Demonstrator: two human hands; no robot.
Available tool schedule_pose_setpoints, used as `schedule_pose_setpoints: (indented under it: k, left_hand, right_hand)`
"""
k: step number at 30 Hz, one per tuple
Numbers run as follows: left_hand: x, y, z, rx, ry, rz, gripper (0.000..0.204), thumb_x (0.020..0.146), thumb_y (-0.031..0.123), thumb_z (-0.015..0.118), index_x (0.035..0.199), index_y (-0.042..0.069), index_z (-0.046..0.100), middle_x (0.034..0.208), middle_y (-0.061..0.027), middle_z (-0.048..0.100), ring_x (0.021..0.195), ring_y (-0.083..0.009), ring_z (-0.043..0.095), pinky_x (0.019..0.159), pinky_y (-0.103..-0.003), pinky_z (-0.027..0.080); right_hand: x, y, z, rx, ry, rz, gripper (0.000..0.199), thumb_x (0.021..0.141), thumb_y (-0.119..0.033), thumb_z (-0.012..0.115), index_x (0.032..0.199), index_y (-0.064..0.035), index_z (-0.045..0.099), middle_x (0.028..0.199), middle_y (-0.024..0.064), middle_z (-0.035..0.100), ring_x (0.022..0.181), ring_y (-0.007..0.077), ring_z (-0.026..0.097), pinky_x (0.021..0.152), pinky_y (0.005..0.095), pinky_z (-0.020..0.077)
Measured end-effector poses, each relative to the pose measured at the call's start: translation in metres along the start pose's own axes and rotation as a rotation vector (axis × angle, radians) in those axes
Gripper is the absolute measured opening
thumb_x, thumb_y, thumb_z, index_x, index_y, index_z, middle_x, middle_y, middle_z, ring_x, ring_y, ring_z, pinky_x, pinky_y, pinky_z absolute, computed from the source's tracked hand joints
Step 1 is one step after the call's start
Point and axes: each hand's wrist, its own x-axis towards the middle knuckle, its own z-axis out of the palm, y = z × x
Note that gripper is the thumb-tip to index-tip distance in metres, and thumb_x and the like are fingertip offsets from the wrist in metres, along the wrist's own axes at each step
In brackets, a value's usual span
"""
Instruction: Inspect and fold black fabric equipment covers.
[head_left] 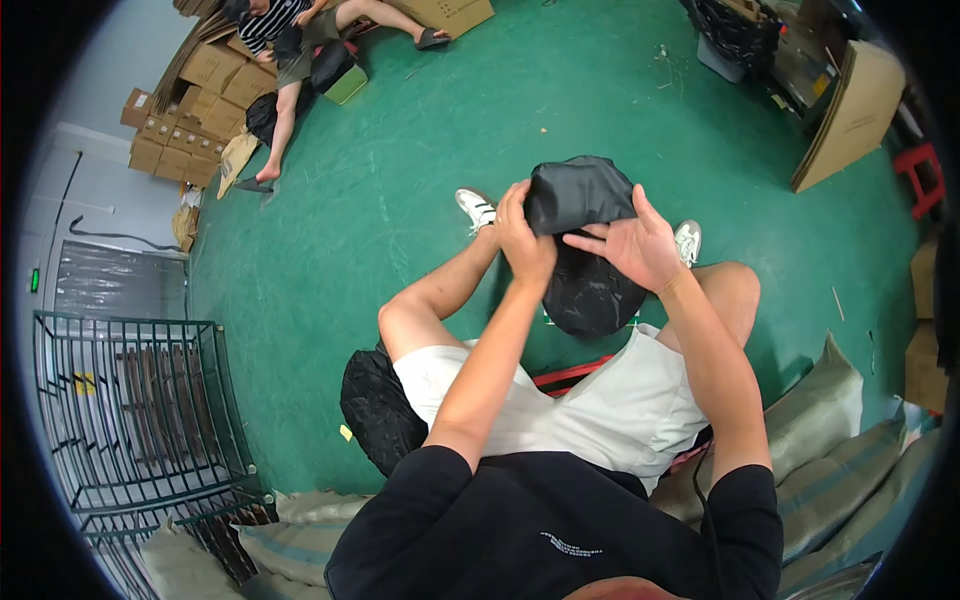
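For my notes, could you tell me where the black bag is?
Head view, centre: the black bag is held up between both hands, left hand and right hand, above the knees.

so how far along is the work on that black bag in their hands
Done: little shows as finished; one black bundle lies on the floor by the person's left thigh, though whether it is finished I can't tell. In hand: the left hand and right hand grip the black fabric bag, bunched at the top, its lower part hanging between the knees. Left: the bag isn't yet set down.
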Motion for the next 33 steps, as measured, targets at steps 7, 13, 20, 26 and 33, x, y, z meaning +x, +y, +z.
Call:
schedule_pose_setpoints:
  k: [7, 13, 20, 26, 33]
  left_hand:
    - [0.052, 0.007, -0.059, -0.554, -0.62, -0.313, 0.023, 0.09, 0.0, 0.053, 0.111, -0.003, 0.064, 0.095, -0.0078, 0.071, 0.086, -0.014, 0.065, 0.081, -0.027, 0.049]
    - [0.069, 0.031, -0.087, -1.054, -0.728, -0.786, 0.022, 0.092, 0.005, 0.052, 0.107, -0.003, 0.066, 0.1, -0.0079, 0.069, 0.088, -0.0131, 0.065, 0.08, -0.027, 0.052]
    - [0.059, 0.03, -0.078, -0.957, -0.744, -0.972, 0.019, 0.092, 0.007, 0.053, 0.104, -0.001, 0.066, 0.098, -0.0067, 0.069, 0.086, -0.0117, 0.065, 0.077, -0.026, 0.052]
    - [0.058, 0.024, -0.081, -0.92, -0.76, -0.861, 0.021, 0.092, 0.007, 0.055, 0.108, -0.001, 0.067, 0.102, -0.0068, 0.069, 0.087, -0.011, 0.065, 0.081, -0.025, 0.051]
    - [0.043, -0.002, -0.103, -1.212, -0.967, -0.93, 0.033, 0.09, 0.013, 0.059, 0.115, -0.007, 0.061, 0.11, -0.0126, 0.067, 0.097, -0.0182, 0.064, 0.089, -0.031, 0.049]
  right_hand:
    - [-0.001, -0.013, -0.023, -0.981, 0.196, -0.317, 0.048, 0.087, -0.022, 0.071, 0.126, 0.0019, 0.054, 0.122, 0.0083, 0.058, 0.11, 0.0188, 0.054, 0.096, 0.0332, 0.0423]
    - [0.004, -0.009, -0.02, -1.167, 0.327, -0.337, 0.018, 0.088, -0.006, 0.065, 0.105, 0.0007, 0.062, 0.09, 0.0062, 0.066, 0.082, 0.0147, 0.061, 0.072, 0.0305, 0.0491]
    - [0.004, -0.016, -0.016, -0.958, 0.385, -0.133, 0.034, 0.097, -0.016, 0.039, 0.1, 0.0063, 0.064, 0.088, 0.0174, 0.07, 0.07, 0.0209, 0.068, 0.058, 0.0286, 0.0531]
    - [0.001, -0.019, -0.016, -1.157, 0.347, 0.115, 0.039, 0.096, -0.023, 0.037, 0.101, 0.0079, 0.061, 0.083, 0.0185, 0.069, 0.058, 0.0208, 0.066, 0.053, 0.0281, 0.052]
    - [-0.003, -0.024, -0.019, -0.729, 0.253, 0.272, 0.054, 0.097, -0.039, 0.031, 0.094, 0.0074, 0.059, 0.075, 0.0195, 0.067, 0.051, 0.0214, 0.063, 0.045, 0.0265, 0.0459]
